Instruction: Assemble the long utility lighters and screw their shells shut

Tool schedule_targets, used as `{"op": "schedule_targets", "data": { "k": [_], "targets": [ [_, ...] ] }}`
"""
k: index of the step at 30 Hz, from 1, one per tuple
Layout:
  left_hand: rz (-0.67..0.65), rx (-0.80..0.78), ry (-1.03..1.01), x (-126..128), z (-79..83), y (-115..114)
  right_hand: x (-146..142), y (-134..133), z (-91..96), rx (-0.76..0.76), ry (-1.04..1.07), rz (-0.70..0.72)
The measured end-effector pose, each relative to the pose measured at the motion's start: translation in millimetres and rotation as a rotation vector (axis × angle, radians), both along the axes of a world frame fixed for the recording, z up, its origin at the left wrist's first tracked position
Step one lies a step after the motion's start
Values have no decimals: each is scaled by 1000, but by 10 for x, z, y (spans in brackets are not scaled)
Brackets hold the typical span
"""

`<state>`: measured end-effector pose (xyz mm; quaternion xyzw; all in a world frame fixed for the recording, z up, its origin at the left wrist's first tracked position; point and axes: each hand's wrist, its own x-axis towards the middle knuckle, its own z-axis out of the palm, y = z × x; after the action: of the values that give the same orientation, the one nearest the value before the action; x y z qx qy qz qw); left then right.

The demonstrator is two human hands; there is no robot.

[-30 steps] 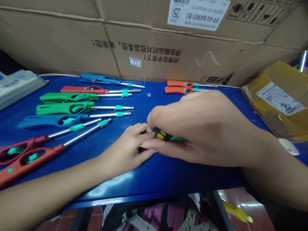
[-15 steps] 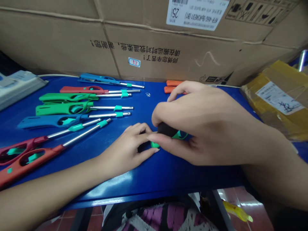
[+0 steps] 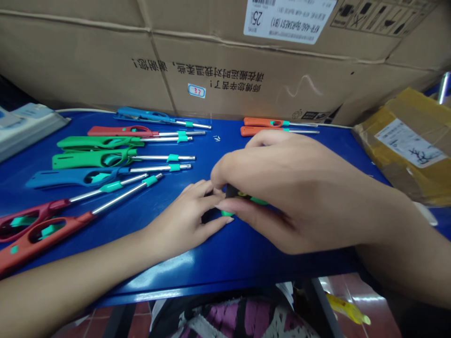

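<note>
My right hand (image 3: 289, 192) is curled around a black and green tool handle (image 3: 243, 195), which looks like a screwdriver, and holds it low over the blue table (image 3: 218, 253). My left hand (image 3: 188, 218) rests on the table just left of it, its fingertips pinched on a small teal piece (image 3: 227, 213) under the tool's tip. What the tip touches is hidden by my fingers. Several long-nosed utility lighters (image 3: 105, 157) in blue, red and green lie in a row to the left, each with a teal sleeve on its metal stem.
Two orange lighters (image 3: 271, 127) lie at the back of the table behind my right hand. Large cardboard boxes (image 3: 225, 56) wall off the rear. A yellow-taped parcel (image 3: 408, 145) sits at the right, a grey-white device (image 3: 24, 129) at the far left.
My right hand has rocked over the tool handle, shifting left and lower, so the two orange lighters behind it show again. My left hand has stayed in place.
</note>
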<state>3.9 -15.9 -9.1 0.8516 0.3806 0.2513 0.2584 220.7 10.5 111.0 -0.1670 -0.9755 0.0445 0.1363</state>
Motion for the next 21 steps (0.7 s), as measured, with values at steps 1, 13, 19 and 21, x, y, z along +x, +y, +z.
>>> {"op": "schedule_targets", "data": {
  "k": [1,13,19,21],
  "targets": [
    [-5,3,-8,2,6,2,-7,8,-16,57,-2,-37],
    [-49,69,-21,-47,-97,26,107,28,56,69,-37,-122],
    [-23,36,-17,-24,-67,21,76,47,-15,237,-23,-175],
    [-17,30,-9,-16,-46,19,43,37,-34,222,-3,-171]
  ]
}}
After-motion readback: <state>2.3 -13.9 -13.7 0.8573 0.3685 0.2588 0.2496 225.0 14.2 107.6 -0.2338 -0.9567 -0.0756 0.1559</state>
